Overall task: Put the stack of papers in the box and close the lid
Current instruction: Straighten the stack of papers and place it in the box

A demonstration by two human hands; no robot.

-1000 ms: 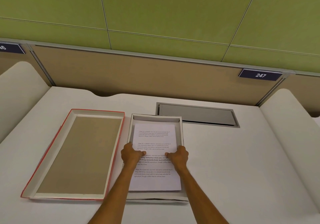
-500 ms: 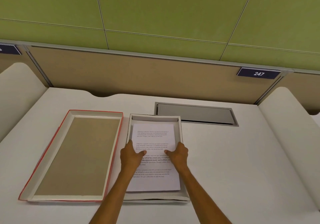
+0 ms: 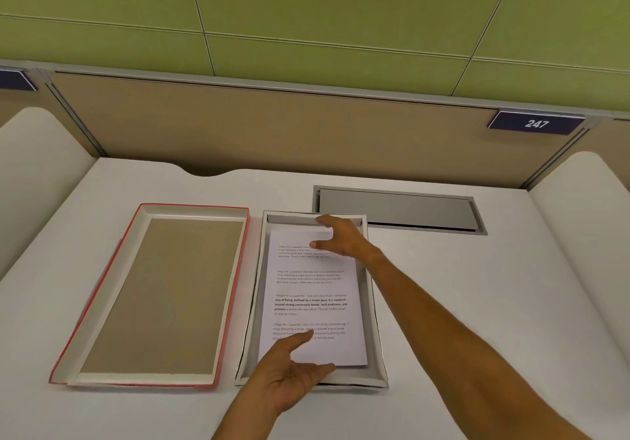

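Note:
A white stack of printed papers (image 3: pixel 312 289) lies flat inside the shallow white box (image 3: pixel 377 330) in the middle of the desk. My left hand (image 3: pixel 289 371) is at the stack's near edge, fingers spread, thumb over the paper. My right hand (image 3: pixel 341 238) reaches over the far end of the stack, fingers apart near the box's far wall. The red-edged lid (image 3: pixel 238 269) lies upside down to the left of the box, its brown inside facing up.
A grey metal cable hatch (image 3: pixel 395 211) is set in the desk behind the box. White rounded dividers stand at both sides, and a tan partition with a "247" plate (image 3: pixel 537 123) runs along the back.
Both hands left the middle of the stack. My right hand moved to the far end, my left hand drew back to the near end. The papers now lie fully inside the box.

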